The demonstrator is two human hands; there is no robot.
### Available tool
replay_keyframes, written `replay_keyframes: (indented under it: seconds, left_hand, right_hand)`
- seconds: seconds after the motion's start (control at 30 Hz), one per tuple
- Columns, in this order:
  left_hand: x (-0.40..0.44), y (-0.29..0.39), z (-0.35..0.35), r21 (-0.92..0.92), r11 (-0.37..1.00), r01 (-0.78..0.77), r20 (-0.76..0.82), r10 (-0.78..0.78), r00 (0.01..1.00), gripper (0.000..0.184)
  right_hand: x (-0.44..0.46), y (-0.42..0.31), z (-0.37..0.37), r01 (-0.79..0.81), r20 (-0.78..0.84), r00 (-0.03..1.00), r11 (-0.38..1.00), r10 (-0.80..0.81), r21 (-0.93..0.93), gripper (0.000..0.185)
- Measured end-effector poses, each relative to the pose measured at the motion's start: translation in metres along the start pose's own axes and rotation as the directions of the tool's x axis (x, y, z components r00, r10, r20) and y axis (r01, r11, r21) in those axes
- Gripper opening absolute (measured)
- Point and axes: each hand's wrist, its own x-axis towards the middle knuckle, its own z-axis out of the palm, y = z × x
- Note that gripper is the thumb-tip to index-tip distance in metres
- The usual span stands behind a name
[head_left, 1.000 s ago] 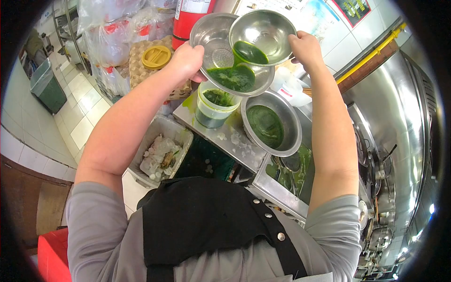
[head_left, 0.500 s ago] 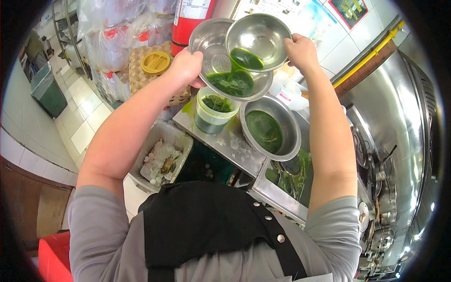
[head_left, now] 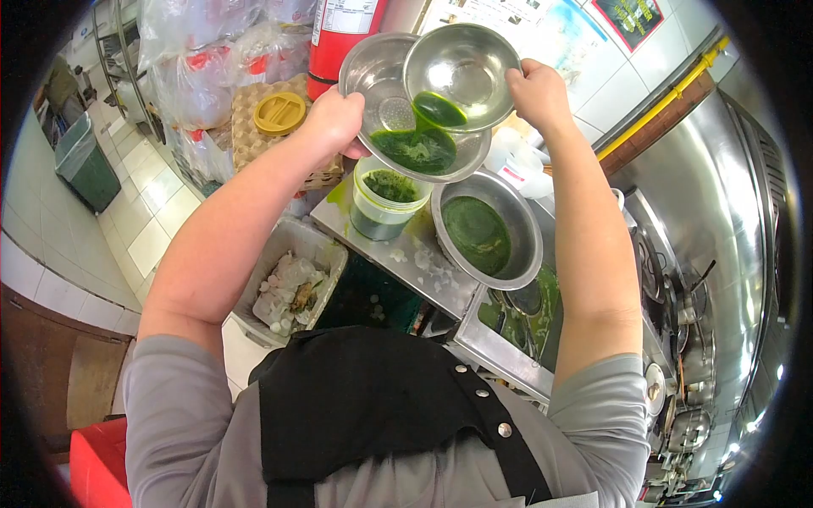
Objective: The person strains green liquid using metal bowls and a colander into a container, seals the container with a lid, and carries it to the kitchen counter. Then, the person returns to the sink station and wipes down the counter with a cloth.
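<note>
My left hand (head_left: 339,123) grips the rim of a perforated metal bowl (head_left: 373,72), which holds dark green liquid (head_left: 417,151). With its fingers closed on the rim, my right hand (head_left: 537,91) tilts a smaller metal bowl (head_left: 474,72) over the perforated one. Green liquid runs from the small bowl into the perforated bowl. Below them, a clear tub (head_left: 381,218) with green contents stands on the metal counter (head_left: 440,279). Beside the tub is a wide metal basin (head_left: 527,216) with green liquid inside.
A bin (head_left: 241,309) with plastic and scraps stands below the counter. Behind are an egg tray (head_left: 246,127) with a yellow lid (head_left: 280,113), bagged containers (head_left: 203,85) and a red extinguisher (head_left: 343,51). Utensils lie in a green-stained sink (head_left: 546,326).
The small bowl and my right hand have moved slightly left and down. The liquid in the small bowl has shrunk. The perforated bowl has shifted slightly left.
</note>
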Motion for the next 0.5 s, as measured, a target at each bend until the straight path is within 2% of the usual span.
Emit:
replay_keyframes:
  seconds: [0.13, 0.5]
  left_hand:
    - [-0.001, 0.001, 0.001, -0.008, 1.0, -0.003, -0.001, 0.003, 1.0, 0.036]
    - [-0.001, 0.0, 0.002, -0.011, 1.0, -0.012, -0.014, 0.012, 1.0, 0.036]
  right_hand:
    - [-0.004, -0.008, -0.005, 0.042, 0.0, 0.999, 0.996, -0.043, -0.08, 0.031]
    - [-0.008, -0.014, -0.004, 0.116, -0.003, 0.993, 0.985, -0.117, -0.131, 0.031]
